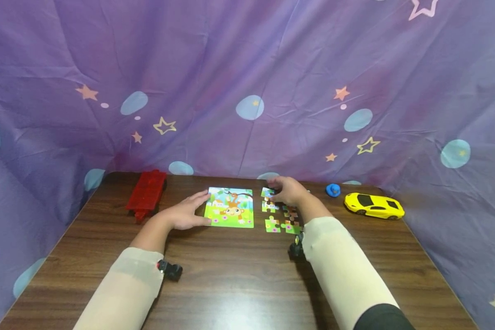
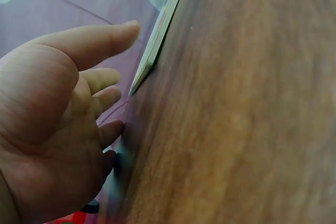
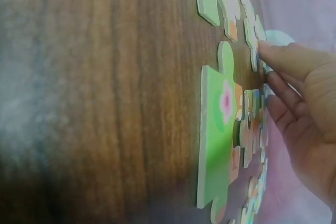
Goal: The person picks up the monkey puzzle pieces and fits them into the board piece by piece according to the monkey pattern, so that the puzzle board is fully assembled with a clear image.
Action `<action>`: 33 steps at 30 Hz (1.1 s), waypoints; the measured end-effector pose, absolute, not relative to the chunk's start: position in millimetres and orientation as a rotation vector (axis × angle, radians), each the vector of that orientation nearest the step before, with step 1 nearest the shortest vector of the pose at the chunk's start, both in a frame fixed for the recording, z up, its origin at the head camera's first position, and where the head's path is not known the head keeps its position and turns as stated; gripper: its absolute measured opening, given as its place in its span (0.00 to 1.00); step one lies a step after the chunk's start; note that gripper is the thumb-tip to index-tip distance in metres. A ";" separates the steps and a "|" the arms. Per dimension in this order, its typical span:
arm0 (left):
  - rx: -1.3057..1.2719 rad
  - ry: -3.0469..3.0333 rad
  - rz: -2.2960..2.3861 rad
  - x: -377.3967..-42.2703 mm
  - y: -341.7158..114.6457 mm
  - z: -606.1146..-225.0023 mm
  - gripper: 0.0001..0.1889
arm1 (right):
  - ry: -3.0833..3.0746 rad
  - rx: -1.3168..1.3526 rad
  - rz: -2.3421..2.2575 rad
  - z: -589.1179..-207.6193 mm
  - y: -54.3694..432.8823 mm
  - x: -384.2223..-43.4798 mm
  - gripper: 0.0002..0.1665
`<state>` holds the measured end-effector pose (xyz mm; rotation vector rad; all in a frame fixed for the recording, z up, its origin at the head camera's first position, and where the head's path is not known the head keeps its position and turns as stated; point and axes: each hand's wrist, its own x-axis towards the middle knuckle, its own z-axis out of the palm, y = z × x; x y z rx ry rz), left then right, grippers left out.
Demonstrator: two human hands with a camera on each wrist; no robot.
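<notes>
A square monkey picture board lies on the table. My left hand spans its left side, thumb and fingers spread at its corners; the left wrist view shows the hand with its fingers extended beside the board's edge. To the right of the board are several loose jigsaw pieces. My right hand reaches over the far ones and pinches a blue-topped jigsaw piece at the table. In the right wrist view, the right hand's thumb meets a piece, and green flowered pieces lie nearer.
A red toy trailer stands at the table's far left. On the right are a small blue hat-shaped toy and a yellow toy car. A purple curtain hangs behind the wooden table.
</notes>
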<state>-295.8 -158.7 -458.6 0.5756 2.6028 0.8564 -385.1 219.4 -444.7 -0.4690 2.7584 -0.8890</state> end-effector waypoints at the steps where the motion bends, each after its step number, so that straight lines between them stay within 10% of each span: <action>1: 0.580 2.612 0.833 -295.6 -158.5 -458.5 0.50 | 2.757 -0.468 -0.883 -444.8 219.6 -385.3 0.40; 33: 0.634 2.655 0.658 -292.5 -157.3 -459.8 0.45 | 2.847 -0.725 -0.879 -438.5 171.2 -371.4 0.27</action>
